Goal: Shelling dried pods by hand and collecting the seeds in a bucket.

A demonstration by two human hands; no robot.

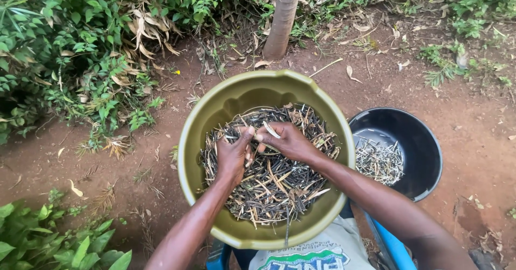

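- Bare red soil (473, 135) is forming the ground, with green plants (70, 49) growing at the left and a thin trunk (283, 17) rising behind.
- An olive basin (204, 135) is sitting on the person's lap, holding a heap of dark and pale dry pods (274, 186).
- Left hand (234, 157) is resting on the heap, fingers curled closed; what it is gripping cannot be told.
- Right hand (287, 141) is pinching one pale pod (270, 129) between thumb and fingers, touching the left thumb.
- A black bucket (422, 141) is standing just beside the basin at the right, containing thin pale pieces (379, 162).
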